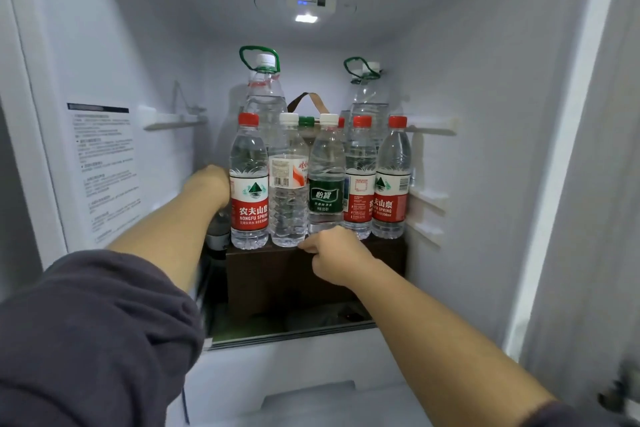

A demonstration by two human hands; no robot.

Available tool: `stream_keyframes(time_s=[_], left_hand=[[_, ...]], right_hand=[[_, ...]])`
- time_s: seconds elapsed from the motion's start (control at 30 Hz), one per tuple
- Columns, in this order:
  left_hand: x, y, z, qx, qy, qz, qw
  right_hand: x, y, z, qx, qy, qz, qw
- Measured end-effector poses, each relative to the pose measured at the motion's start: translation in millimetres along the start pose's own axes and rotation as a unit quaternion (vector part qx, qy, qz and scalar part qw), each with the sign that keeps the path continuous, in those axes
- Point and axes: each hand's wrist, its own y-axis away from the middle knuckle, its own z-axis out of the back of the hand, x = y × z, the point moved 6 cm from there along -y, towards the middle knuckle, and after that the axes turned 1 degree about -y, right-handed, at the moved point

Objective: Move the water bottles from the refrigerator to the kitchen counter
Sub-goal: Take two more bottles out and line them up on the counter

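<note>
Upright red-labelled clear plastic water bottle (249, 184) stands just right of my left hand (209, 184), fingers hidden; right hand (334, 255) curled empty, lower.

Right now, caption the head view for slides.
Left hand and right hand reach for water bottles on a dark box inside a refrigerator.

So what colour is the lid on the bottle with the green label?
Its lid is white; head view.
</note>
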Motion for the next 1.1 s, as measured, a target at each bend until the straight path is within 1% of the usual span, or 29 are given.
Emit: stream_keyframes(time_s=[0.07, 0.17, 0.33, 0.47, 0.57, 0.63, 0.67, 0.73, 0.8, 0.87, 0.97, 1.03, 1.1], left_hand=[[-5.1, 14.2, 7.8, -0.015, -0.069, -0.036, 0.997], [-14.4, 37.5, 24.5, -0.024, -0.133, -0.064, 0.989], [-25.2, 77.4, 60.7, -0.019, -0.161, -0.059, 0.985], [-38.5, 105.9, 76.4, -0.04, -0.188, -0.094, 0.977], [-52.9, 124.6, 79.7, -0.036, -0.191, -0.127, 0.973], [-61.8, 130.9, 77.5, -0.019, -0.159, -0.154, 0.975], [-66.3, 133.9, 75.0, -0.003, -0.126, -0.164, 0.978], [-77.5, 141.9, 68.2, 0.021, -0.069, -0.194, 0.978], [-90.4, 149.2, 57.4, 0.032, -0.035, -0.228, 0.972], [-100.3, 153.3, 43.2, 0.04, -0.013, -0.255, 0.966], [-104.4, 151.1, 25.9, 0.024, 0.052, -0.277, 0.959], [-97.9, 145.2, 17.3, 0.004, 0.109, -0.274, 0.955], [-84.5, 137.5, 5.6, 0.019, 0.145, -0.244, 0.959]], right_hand=[[1.8, 2.0, -0.2, 0.001, 0.009, 0.0, 1.0], [5.8, 4.6, 0.2, -0.001, 0.019, 0.001, 1.0], [4.4, 3.2, -2.6, 0.001, 0.004, 0.0, 1.0], [-5.7, 3.4, -7.4, 0.007, -0.071, -0.02, 0.997], [-8.7, 9.0, -17.3, 0.052, -0.163, -0.012, 0.985], [-5.4, 18.6, -31.3, 0.075, -0.238, -0.002, 0.968], [-2.8, 23.6, -38.3, 0.066, -0.286, 0.001, 0.956], [3.1, 30.9, -50.2, 0.025, -0.386, 0.002, 0.922], [7.3, 33.0, -57.4, -0.012, -0.451, -0.002, 0.893], [4.5, 33.7, -56.6, -0.038, -0.473, -0.021, 0.88], [-11.8, 37.3, -54.3, -0.081, -0.462, -0.056, 0.881], [-23.0, 40.8, -55.1, -0.11, -0.45, -0.074, 0.883], [-31.4, 43.5, -53.8, -0.146, -0.451, -0.097, 0.875]])
